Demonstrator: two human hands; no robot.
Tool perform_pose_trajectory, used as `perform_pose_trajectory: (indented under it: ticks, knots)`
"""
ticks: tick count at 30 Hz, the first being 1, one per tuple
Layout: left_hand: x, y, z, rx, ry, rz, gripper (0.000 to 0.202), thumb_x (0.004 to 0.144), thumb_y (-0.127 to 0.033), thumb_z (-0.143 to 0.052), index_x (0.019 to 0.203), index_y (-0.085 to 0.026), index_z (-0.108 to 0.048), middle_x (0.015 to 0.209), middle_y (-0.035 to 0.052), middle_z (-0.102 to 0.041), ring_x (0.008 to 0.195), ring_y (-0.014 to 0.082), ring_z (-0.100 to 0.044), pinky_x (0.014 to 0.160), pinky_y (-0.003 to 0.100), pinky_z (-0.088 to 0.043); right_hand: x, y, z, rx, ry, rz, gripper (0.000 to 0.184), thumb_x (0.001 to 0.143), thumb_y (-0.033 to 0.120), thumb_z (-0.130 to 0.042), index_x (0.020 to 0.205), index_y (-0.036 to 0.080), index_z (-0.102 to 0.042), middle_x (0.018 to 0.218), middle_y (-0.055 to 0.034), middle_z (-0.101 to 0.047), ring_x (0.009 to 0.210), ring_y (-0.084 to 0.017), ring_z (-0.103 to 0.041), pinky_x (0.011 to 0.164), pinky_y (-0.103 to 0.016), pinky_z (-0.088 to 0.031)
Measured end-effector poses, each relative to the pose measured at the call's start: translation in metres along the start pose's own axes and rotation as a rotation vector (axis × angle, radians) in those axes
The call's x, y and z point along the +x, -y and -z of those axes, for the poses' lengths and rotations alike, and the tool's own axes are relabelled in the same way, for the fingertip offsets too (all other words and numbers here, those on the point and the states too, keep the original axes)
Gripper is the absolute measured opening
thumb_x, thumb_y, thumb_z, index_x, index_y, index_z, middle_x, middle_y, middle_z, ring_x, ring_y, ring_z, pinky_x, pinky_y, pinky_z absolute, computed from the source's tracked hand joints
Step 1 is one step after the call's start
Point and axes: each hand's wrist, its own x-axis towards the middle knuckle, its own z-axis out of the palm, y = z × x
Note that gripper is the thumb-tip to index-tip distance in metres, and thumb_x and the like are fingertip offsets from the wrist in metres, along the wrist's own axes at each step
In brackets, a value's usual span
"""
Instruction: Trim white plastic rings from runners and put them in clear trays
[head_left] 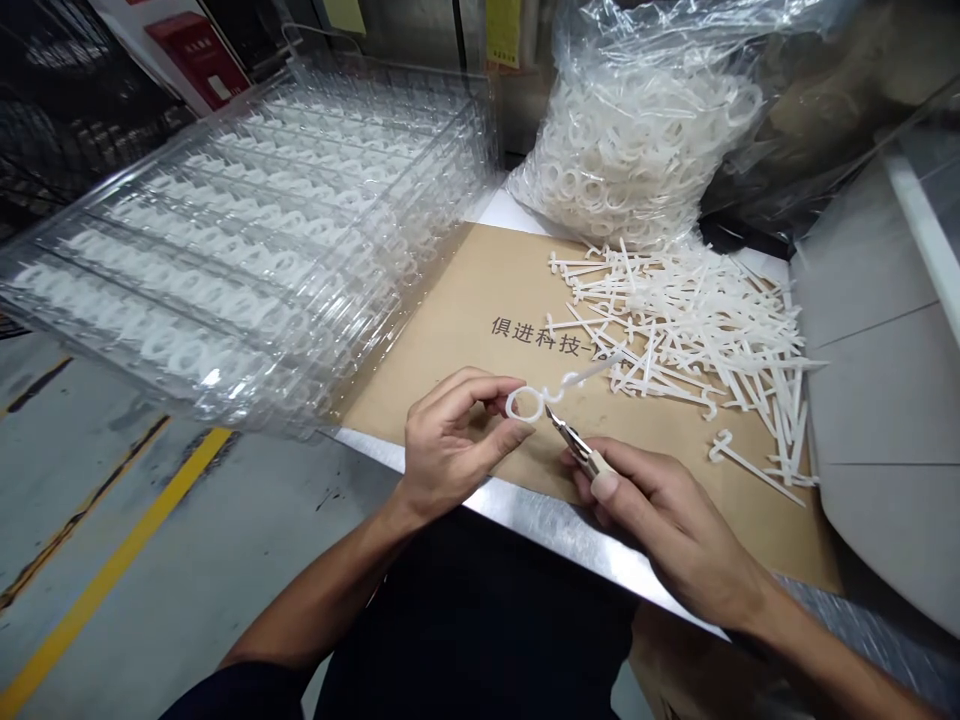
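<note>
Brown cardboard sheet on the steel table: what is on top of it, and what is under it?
A pile of white plastic hooked pieces lies on the brown cardboard sheet. What lies under it is covered; the steel table shows past its edge.

Your carrier: one brushed stainless-steel table (540,515), front edge facing you. On it: one flat tan kraft-cardboard sheet (450,330), printed with black Chinese characters. On the sheet: a loose heap of slender white plastic hooked strips (675,330). Beyond the sheet: one clear plastic bag (630,140) packed with white plastic rings. At your left: a stack of transparent plastic trays (247,230) holding white ring-shaped pieces, its near corner over the table. Below: a grey concrete floor (90,500) with a yellow painted line (112,560).
</note>
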Motion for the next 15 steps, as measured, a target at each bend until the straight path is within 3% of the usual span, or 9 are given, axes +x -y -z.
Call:
perform_pose_trajectory:
  ticks: [15]
  knots:
    - [0.0017, -0.0043, -0.0003, 0.117, 0.014, -0.065, 0.023, 0.089, -0.024, -0.082, 0.111, -0.02, -0.076, 0.093, 0.0044, -0.074, 0.082, 0.0142, -0.069, 0.071, 0.026, -0.057, 0.0, -0.0013, -0.0014, 0.043, -0.002, -0.044, 0.035, 0.11, 0.05, -0.047, 0.098, 0.021, -0.063, 0.086, -0.0027, -0.057, 0.076, -0.017, -0.052, 0.059, -0.028, -0.039]
